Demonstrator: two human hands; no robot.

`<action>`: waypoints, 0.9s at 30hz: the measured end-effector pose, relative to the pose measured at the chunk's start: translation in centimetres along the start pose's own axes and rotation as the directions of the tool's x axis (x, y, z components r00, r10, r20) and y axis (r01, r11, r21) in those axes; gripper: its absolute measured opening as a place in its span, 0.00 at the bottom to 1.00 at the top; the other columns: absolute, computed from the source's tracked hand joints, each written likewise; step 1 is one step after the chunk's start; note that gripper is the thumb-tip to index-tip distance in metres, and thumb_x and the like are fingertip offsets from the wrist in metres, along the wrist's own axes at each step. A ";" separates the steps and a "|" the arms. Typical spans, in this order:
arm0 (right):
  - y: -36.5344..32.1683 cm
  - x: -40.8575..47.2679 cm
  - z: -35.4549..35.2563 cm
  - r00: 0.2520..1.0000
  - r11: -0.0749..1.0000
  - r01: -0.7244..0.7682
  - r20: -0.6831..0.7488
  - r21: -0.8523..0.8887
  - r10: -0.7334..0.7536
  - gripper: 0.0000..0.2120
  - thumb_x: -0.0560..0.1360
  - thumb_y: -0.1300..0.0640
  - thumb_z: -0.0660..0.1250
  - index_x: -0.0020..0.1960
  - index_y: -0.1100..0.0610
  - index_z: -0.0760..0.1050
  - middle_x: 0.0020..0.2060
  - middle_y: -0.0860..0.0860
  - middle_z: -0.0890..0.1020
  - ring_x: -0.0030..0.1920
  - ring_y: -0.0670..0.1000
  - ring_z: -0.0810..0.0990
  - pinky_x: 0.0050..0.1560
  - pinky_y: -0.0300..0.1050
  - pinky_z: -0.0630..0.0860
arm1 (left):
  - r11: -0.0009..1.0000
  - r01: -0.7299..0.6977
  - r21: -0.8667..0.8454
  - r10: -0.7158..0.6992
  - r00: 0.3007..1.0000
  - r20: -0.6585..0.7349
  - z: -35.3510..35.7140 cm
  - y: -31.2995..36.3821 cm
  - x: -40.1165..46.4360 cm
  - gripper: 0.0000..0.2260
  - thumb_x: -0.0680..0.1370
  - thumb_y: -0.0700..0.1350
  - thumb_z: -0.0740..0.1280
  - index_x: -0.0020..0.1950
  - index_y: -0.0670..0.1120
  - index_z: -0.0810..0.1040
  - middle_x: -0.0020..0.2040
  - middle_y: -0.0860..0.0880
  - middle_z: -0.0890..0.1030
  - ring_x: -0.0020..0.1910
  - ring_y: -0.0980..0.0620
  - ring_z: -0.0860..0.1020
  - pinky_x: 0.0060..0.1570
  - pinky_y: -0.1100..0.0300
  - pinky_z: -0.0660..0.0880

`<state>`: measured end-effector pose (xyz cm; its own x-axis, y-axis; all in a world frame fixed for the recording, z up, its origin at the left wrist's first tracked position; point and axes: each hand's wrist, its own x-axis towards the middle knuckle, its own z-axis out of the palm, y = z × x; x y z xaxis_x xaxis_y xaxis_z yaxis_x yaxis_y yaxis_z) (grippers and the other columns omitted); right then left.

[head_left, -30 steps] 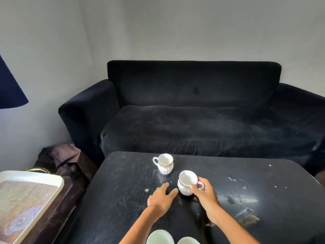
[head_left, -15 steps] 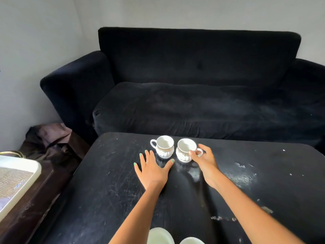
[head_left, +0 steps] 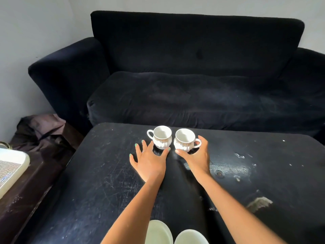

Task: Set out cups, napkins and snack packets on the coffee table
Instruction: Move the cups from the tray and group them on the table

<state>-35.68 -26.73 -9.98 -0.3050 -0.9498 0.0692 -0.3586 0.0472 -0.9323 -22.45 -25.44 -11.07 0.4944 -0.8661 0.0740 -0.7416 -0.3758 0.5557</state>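
Two white cups, left cup [head_left: 162, 137] and right cup [head_left: 184, 140], stand side by side at the black counter's [head_left: 98, 173] far edge; neither shows readable writing. The left hand [head_left: 149, 161] lies flat, grip wide. The right hand's [head_left: 195, 155] grip loosely cups the right cup.

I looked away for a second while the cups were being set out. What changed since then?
The right hand slid the right cup away from the person until it stood beside the left cup, then loosened off its handle. The left hand moved forward, flat on the table, to the left cup's base. The left cup stayed put.
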 end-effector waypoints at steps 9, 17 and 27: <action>0.3 1.5 -0.3 0.998 1.000 0.005 0.062 -0.005 -0.005 0.30 0.60 0.54 0.80 0.55 0.49 0.68 0.48 0.45 0.77 0.47 0.47 0.76 0.45 0.41 0.73 | 1.000 0.015 -0.027 -0.015 1.000 -0.006 0.0 -0.1 0.0 0.26 0.74 0.68 0.59 0.69 0.60 0.69 0.77 0.54 0.61 0.78 0.53 0.49 0.74 0.47 0.44; 0.4 2.4 -0.5 0.994 1.000 -0.007 0.110 0.003 0.006 0.31 0.59 0.55 0.81 0.55 0.50 0.68 0.50 0.46 0.78 0.50 0.49 0.77 0.50 0.45 0.75 | 0.999 0.010 -0.048 -0.010 1.000 -0.015 0.1 -0.2 0.1 0.25 0.74 0.67 0.60 0.69 0.60 0.69 0.77 0.54 0.62 0.78 0.53 0.50 0.74 0.47 0.44; 0.3 1.0 -2.2 0.973 0.989 -0.136 0.196 0.051 0.123 0.51 0.60 0.54 0.81 0.73 0.48 0.53 0.69 0.48 0.66 0.67 0.49 0.66 0.65 0.45 0.65 | 0.970 -0.057 -0.237 0.089 0.988 0.125 -2.3 -1.8 -0.6 0.27 0.75 0.59 0.67 0.71 0.53 0.68 0.75 0.51 0.65 0.77 0.51 0.54 0.76 0.54 0.45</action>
<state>-38.07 -27.02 -9.36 -0.1675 -0.9789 -0.1173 -0.2683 0.1598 -0.9500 -20.34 -23.50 -10.24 0.3661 -0.9304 0.0189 -0.6400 -0.2370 0.7309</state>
